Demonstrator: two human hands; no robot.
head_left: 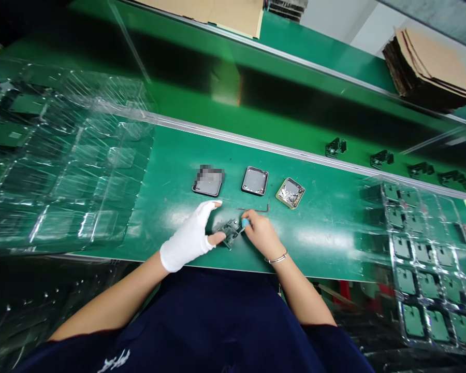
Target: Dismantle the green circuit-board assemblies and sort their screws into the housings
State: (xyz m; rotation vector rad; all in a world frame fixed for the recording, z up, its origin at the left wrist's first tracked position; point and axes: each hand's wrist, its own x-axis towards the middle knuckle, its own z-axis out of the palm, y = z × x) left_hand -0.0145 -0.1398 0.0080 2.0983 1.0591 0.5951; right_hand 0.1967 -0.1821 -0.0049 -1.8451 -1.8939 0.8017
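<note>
My left hand (190, 235) wears a white glove that leaves the fingertips bare. Its thumb touches the near left side of a small dark green bracket-like part (230, 233), while the forefinger stretches out apart from it. My right hand (261, 233), with a silver bangle at the wrist, is pinched closed at the part's right side. Something light blue (245, 222) shows at its fingertips; whether it is a finger cover or a held piece I cannot tell. Just beyond the part lies an L-shaped hex key (258, 210).
Three shallow square trays stand beyond my hands: a partly blurred one (207, 184), a grey one (255, 181) and one with small metal pieces (290, 193). Clear compartment trays sit left (81, 155) and right (427, 264). Several dark parts (336, 147) line the shelf, cardboard (438, 57) above.
</note>
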